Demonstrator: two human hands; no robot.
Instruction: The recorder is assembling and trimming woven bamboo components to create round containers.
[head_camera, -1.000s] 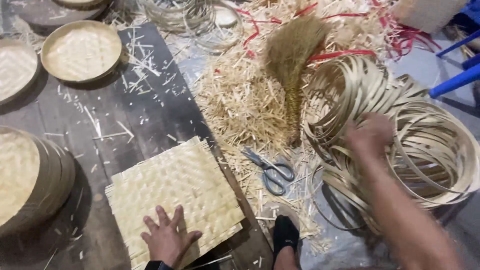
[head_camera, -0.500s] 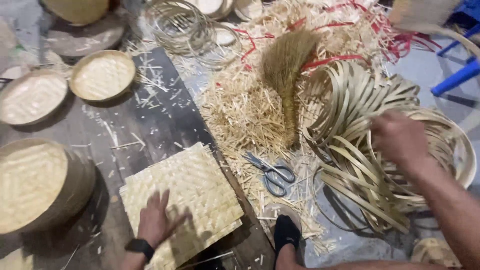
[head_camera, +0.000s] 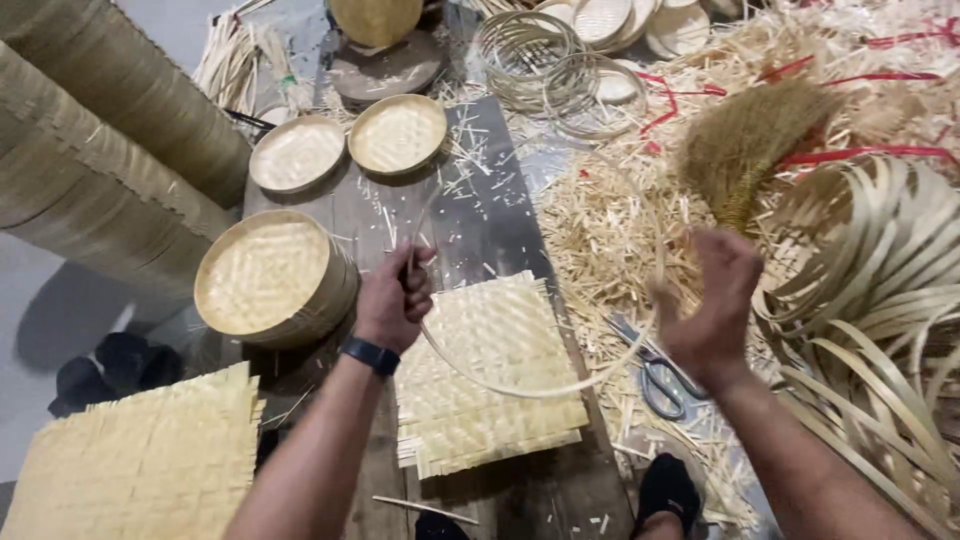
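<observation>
Shavings litter the dark wooden bench (head_camera: 480, 215), where a thin pale bamboo strip (head_camera: 540, 388) bows above a square woven bamboo mat (head_camera: 490, 380). Left hand (head_camera: 393, 297) is clamped on one end; right hand (head_camera: 708, 305) cradles the other, fingers apart. That loose end could spring free.

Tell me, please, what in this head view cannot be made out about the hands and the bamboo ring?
- Right hand: motion-blurred, so its grip on the bamboo ring is unclear.
- Left hand: its fingers curl away, hiding their hold on the ring.
- Scissors: partly covered by the right hand.
- Pile of bamboo hoops: cut by the right edge.
</observation>
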